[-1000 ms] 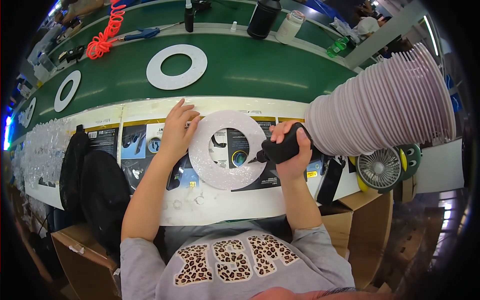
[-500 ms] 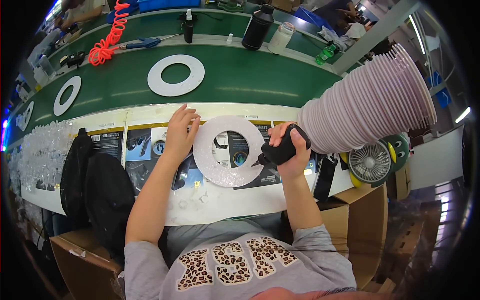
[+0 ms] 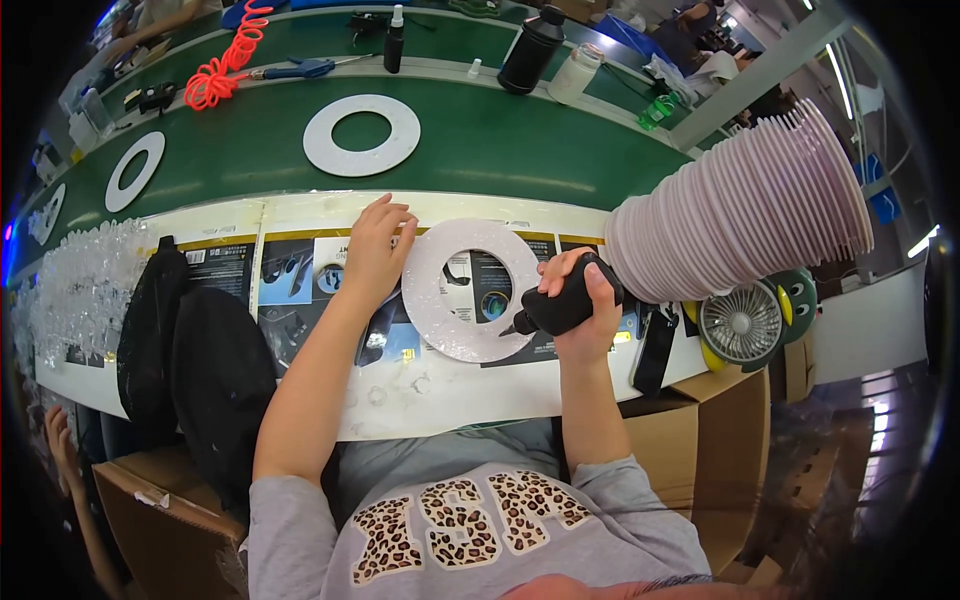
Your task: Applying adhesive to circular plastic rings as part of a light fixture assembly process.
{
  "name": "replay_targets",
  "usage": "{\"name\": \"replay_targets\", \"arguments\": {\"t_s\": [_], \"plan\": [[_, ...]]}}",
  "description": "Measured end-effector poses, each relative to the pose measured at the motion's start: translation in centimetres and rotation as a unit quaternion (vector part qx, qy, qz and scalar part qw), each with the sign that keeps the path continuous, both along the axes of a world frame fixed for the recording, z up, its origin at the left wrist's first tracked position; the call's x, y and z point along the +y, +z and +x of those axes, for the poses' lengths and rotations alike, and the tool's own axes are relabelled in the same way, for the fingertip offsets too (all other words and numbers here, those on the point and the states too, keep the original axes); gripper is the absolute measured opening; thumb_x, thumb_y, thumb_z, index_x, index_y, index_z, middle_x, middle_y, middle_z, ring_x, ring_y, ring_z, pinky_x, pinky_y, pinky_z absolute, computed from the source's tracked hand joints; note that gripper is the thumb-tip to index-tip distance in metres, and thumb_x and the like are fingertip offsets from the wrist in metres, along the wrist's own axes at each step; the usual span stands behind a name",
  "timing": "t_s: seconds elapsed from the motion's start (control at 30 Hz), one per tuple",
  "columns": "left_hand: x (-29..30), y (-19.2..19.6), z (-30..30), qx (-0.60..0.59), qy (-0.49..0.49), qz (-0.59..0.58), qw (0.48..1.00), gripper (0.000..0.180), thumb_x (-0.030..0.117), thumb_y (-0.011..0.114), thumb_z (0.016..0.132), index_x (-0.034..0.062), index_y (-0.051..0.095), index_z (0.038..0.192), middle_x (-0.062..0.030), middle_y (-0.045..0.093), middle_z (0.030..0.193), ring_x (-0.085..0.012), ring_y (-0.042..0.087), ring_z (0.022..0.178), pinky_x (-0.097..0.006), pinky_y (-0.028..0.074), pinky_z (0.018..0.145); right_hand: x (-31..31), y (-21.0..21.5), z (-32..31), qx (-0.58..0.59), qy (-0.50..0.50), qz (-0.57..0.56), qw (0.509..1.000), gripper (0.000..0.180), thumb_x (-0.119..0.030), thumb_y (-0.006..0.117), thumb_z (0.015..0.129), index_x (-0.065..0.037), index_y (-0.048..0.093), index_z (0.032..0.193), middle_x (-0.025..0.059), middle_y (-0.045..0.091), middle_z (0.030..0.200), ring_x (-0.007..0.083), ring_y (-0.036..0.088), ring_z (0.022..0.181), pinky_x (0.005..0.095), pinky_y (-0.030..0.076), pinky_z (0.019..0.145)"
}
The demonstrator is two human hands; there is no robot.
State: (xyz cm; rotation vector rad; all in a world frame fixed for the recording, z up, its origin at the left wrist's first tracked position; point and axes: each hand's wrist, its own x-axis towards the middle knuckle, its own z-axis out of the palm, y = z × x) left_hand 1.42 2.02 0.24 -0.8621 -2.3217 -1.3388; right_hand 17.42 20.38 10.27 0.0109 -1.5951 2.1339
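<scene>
A flat white ring [image 3: 437, 318] lies in front of me on a work surface covered with printed sheets. My right hand [image 3: 585, 315] is wrapped round a black squeeze bottle [image 3: 556, 308], tilted so its narrow nozzle points down left. The nozzle tip is at the ring's near right part; whether it touches cannot be made out. Beside the ring's upper left edge rests my left hand [image 3: 378, 250], its fingers stretched out and holding nothing. Past it, more white rings [image 3: 318, 134] lie spaced out on the green belt [image 3: 460, 140].
A tall leaning stack of white rings [image 3: 735, 205] stands at right, with a small fan [image 3: 740, 322] and a phone [image 3: 655, 350] near it. Clear plastic pieces [image 3: 85, 290] and black sleeve-like cloths [image 3: 215, 380] lie left. Bottles [image 3: 530, 50] stand at the back. Another person's hand [image 3: 60, 440] shows lower left.
The nozzle tip has moved along the ring toward its near side. My left hand stays by the ring's edge. Another person's hand has come into view at the lower left. The whole view has shifted slightly.
</scene>
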Motion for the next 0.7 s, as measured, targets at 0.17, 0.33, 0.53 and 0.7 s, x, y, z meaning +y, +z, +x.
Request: {"name": "replay_targets", "arguments": {"t_s": [0.17,0.33,0.53,0.7], "plan": [[0.2,-0.3,-0.1,-0.003,-0.008,0.013,1.0,0.014,0.015,0.059,0.087,0.0014,0.064,0.088,-0.015,0.064,0.103,-0.0368,0.052,0.116,-0.044,0.04,0.096,-1.4,0.1,-0.3,-0.011,0.026,-0.045,0.999,0.024,-0.026,0.052,0.086,-0.003,0.05,0.093,0.0082,0.053,0.078,0.0206,0.054,0.081,0.0397,0.043,0.087],[0.1,-0.4,-0.2,-0.02,-0.007,0.004,1.0,0.016,0.014,0.057,0.089,-0.0005,0.062,0.091,-0.015,0.063,0.106,-0.0356,0.05,0.118,-0.042,0.04,0.097,-3.0,0.2,-1.2,-0.041,0.043,-0.044,0.997,0.023,-0.003,0.06,0.079,-0.002,0.052,0.1,0.0125,0.059,0.092,0.0241,0.058,0.093,0.0395,0.046,0.09],[0.1,-0.5,-0.3,-0.011,-0.007,0.027,1.0,0.012,0.015,0.061,0.085,0.0028,0.063,0.087,-0.0124,0.064,0.1,-0.0346,0.053,0.113,-0.042,0.041,0.095,-3.8,-0.5,-1.4,-0.078,0.055,0.004,0.995,0.03,0.0,0.06,0.078,0.0,0.052,0.106,0.0166,0.061,0.102,0.029,0.06,0.102,0.0437,0.044,0.097],[0.4,-0.3,-0.1,0.005,-0.006,0.031,0.999,0.011,0.014,0.061,0.085,0.0033,0.062,0.085,-0.0108,0.065,0.097,-0.0337,0.054,0.112,-0.043,0.041,0.094,-4.0,-1.0,-1.5,-0.086,0.047,0.037,0.995,0.033,0.0,0.061,0.078,0.002,0.053,0.11,0.0177,0.063,0.104,0.0288,0.06,0.104,0.0425,0.043,0.098]]}}
